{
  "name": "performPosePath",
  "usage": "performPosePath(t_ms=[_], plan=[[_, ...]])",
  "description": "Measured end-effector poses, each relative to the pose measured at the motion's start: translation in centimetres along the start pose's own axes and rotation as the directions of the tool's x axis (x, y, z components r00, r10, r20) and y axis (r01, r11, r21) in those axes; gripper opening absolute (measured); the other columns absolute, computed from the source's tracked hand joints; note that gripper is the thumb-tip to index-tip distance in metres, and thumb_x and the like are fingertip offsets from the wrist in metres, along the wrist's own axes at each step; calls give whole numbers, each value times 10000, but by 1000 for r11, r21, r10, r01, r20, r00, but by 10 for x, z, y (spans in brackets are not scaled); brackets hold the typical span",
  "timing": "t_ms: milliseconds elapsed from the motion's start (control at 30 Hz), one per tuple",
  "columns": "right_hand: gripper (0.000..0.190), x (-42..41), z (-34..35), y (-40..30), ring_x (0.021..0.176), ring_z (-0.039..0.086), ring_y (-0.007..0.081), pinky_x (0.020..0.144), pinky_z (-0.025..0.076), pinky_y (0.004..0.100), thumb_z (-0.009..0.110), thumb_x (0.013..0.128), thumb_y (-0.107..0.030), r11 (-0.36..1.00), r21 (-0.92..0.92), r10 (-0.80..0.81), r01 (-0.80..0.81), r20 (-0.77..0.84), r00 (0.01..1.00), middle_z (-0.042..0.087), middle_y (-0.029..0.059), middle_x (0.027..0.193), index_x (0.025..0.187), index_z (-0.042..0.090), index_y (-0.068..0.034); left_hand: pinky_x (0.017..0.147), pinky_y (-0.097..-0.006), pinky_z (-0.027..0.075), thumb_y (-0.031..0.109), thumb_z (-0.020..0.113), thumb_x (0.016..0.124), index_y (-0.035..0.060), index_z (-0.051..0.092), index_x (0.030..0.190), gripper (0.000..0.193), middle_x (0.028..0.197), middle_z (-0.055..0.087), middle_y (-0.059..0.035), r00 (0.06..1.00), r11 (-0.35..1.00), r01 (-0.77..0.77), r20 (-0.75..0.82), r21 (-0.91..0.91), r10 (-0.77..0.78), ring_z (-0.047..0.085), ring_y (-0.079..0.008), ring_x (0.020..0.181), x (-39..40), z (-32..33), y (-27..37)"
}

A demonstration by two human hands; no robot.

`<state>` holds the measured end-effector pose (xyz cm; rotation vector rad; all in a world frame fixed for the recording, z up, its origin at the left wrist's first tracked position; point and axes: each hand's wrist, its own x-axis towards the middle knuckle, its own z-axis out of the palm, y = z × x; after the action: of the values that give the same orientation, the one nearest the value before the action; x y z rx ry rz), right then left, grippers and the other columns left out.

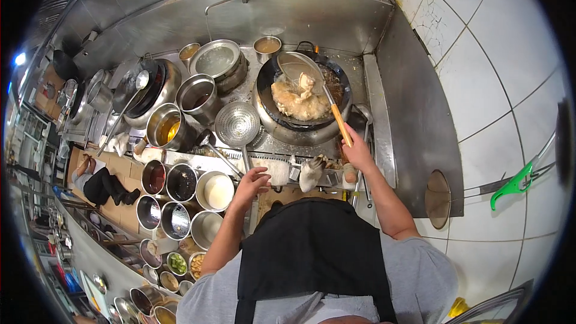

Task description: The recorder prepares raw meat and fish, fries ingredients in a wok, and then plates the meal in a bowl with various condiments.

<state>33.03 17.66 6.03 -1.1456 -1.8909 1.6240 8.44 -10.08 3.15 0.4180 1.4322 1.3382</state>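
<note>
My right hand (358,149) grips the wooden handle of a round wire-mesh skimmer (300,68), held over a dark wok (265,108) on the right burner. Pale, battered-looking food (299,101) lies in bubbling oil in the wok, and one piece is at the skimmer's mesh. My left hand (252,186) is held low beside the stove's front edge, its fingers apart and nothing in them. Just beyond it, the handle of a perforated metal strainer (237,123) points toward it, and a ladle (204,137) lies to its left.
Metal pots of sauces and a pot of white powder or liquid (218,191) stand left of my left hand. Another wok (135,85), a pot with amber liquid (167,128) and a water-filled pan (218,59) are farther left. Crumpled cloths (310,175) lie on the front ledge. Another person (101,184) is at far left.
</note>
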Motion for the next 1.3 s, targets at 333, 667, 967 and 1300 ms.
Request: performPosePath(t_ms=[333,667,967,1300], plan=[[650,-31,-30,-2,1226,506,336,1003,417,362,529,795,41,931,-323,-178,168,-3,984,516,210,1325,1413,404,-112,799,-316,497,173,607,872,59,512,1253,409,1096,612,-87,995,995,58,-81,79,-52,601,-168,940,-35,48,-12],[634,-45,-41,-2,996,588,164,882,470,276,538,820,51,994,-39,-97,101,91,991,598,101,1116,1424,391,-73,810,-320,499,154,610,878,38,517,1253,403,1131,604,-108,950,995,97,-301,32,-83,587,-175,974,-66,37,-52],[641,-16,-33,21,847,567,153,787,477,279,504,803,43,992,-39,-125,123,-30,992,575,72,948,1418,398,-104,844,-385,486,215,710,718,12,529,1239,587,1096,630,-191,817,782,189,-538,594,211,622,-315,971,42,-28,-94],[619,64,-48,29,909,623,273,829,485,366,535,805,5,807,-552,-431,211,-305,849,634,167,1025,1401,395,-82,561,-382,493,95,614,768,99,324,1399,694,984,576,-146,813,884,343,-572,318,-110,574,-230,737,116,-71,-127]])
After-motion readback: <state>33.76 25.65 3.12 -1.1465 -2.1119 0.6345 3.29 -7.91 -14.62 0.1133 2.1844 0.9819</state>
